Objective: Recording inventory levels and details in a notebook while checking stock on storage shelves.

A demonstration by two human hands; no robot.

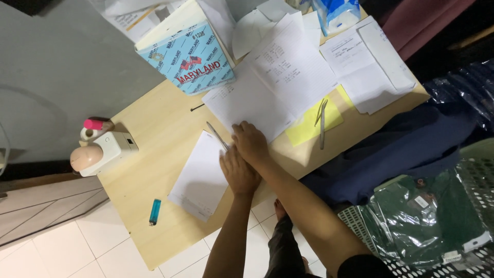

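Both hands, left (pixel 239 172) and right (pixel 250 144), are laid flat, fingers together, on paper (pixel 200 177); a pen (pixel 218 136) is just beside, a lighter (pixel 155 211) well apart on the bench (pixel 154 134).

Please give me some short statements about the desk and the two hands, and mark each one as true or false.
1. The left hand and right hand lie close together on the light wooden table. True.
2. The small blue lighter lies on the white paper sheet. False: it lies on bare table, beside the sheet.
3. The metal tweezers rest on the yellow paper note. True.
4. The right hand holds the tweezers. False: they lie apart from both hands.
5. The light blue cardboard box stands at the far side of the table. True.
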